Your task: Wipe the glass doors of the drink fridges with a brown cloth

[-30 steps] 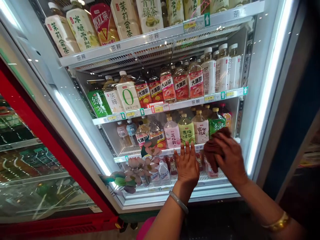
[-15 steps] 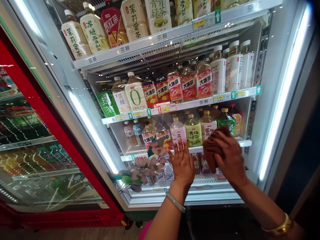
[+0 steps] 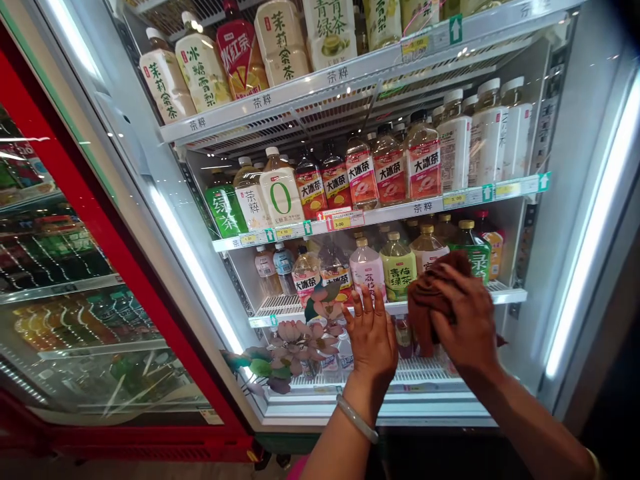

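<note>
In the head view, my left hand (image 3: 373, 337) is laid on the clear glass front of a drinks fridge, fingers spread and holding nothing. A pale bangle (image 3: 357, 419) circles that wrist. My right hand (image 3: 467, 323) grips a bunched brown cloth (image 3: 423, 310) against the same glass, to the right of my left hand. The cloth partly covers the view of the lower bottles. Behind the glass near my hands stand a pink-labelled bottle (image 3: 367, 267) and a yellow-green one (image 3: 399, 270). A lotus flower decal (image 3: 295, 341) shows on the glass left of my left hand.
Several bottle rows fill the fridge shelves, with price tags along the middle shelf edge (image 3: 380, 215). A bright light strip (image 3: 193, 267) runs up the left side, another (image 3: 595, 220) up the right. A red-framed fridge (image 3: 165, 333) stands at the left.
The view has shifted, so the fridge sits slightly farther right and looks a little larger. The cloth in my right hand has moved slightly left against the bottles. My left hand stays spread on the glass.
</note>
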Demonstrator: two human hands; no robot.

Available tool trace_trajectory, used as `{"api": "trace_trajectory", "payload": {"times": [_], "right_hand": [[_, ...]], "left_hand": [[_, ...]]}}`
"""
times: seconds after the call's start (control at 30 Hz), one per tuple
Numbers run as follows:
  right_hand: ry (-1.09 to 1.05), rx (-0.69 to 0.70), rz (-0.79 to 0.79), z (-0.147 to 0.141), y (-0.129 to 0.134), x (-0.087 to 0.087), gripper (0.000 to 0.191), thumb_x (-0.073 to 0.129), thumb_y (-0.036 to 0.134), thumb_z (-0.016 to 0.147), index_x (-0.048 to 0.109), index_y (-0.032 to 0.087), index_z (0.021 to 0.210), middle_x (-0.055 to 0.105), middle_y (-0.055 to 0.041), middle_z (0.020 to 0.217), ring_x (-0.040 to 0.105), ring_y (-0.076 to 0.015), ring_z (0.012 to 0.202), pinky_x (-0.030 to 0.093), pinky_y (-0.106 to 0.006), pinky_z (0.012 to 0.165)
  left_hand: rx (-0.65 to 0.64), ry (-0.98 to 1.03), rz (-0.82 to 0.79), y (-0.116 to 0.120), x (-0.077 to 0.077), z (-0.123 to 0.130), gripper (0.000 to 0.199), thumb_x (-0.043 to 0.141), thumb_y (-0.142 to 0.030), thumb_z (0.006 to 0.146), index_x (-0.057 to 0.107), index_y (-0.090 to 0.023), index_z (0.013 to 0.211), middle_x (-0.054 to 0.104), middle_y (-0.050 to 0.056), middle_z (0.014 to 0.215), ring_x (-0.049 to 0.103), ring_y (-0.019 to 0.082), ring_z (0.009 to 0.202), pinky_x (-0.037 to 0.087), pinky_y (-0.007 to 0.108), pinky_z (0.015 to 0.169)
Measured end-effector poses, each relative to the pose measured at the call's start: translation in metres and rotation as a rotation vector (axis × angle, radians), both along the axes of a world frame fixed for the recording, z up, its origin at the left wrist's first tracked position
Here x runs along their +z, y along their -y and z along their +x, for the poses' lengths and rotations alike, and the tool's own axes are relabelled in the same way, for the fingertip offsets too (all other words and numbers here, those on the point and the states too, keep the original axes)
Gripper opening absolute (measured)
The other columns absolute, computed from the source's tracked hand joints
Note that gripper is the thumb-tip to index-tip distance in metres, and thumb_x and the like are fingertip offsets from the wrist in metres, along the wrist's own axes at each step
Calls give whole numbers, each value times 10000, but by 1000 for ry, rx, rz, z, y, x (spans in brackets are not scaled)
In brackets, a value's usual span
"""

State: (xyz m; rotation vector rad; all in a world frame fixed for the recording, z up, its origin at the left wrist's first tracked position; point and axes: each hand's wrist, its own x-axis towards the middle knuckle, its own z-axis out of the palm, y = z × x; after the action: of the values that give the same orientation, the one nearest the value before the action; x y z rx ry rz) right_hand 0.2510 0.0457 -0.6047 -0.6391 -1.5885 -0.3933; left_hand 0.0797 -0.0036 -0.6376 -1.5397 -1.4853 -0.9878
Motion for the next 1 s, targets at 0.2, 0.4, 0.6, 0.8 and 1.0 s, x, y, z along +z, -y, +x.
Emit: {"api": "trace_trajectory", "payload": {"times": [0.2,0.4,0.6,0.8,1.0], "right_hand": [[54,62,15,-34,11,-17,626,624,125,889,490,201,1496,626,-132,1457,490,-322,1468,345,-619,1262],[190,161,76,-14,4,-5,441,607,139,886,597,234,1316,683,-105,1373,548,-314,1418,446,-581,1199],[-203,-26,-47,-1,5,14,602,646,166,871,546,286,1452,479,-117,1594,476,-366,1465,384,-582,1248],[222,140,20,-34,21,-10,519,599,129,901,586,241,1408,664,-96,1407,528,-288,1434,428,-539,1237],[37,-43,19,15,0,2,523,653,130,875,619,254,1381,555,-131,1500,476,-367,1456,365,-613,1249]], "left_hand": [[-42,4,54,-3,-2,-4,836,506,-141,942,111,-159,1678,238,123,1721,24,262,1638,17,563,1340],[-44,-29,23,-1,-1,-7,811,502,-161,958,126,-125,1676,244,122,1720,31,229,1638,-43,465,1341],[-46,3,-49,4,0,-3,832,546,-164,943,157,-157,1679,228,129,1723,101,269,1634,-16,510,1338],[-117,11,-51,2,-7,-11,740,526,-160,932,316,-144,1641,349,150,1676,262,292,1602,62,556,1340],[-101,-23,-80,7,1,-9,834,515,-175,968,89,-161,1684,198,123,1726,81,265,1630,8,508,1339]]}}
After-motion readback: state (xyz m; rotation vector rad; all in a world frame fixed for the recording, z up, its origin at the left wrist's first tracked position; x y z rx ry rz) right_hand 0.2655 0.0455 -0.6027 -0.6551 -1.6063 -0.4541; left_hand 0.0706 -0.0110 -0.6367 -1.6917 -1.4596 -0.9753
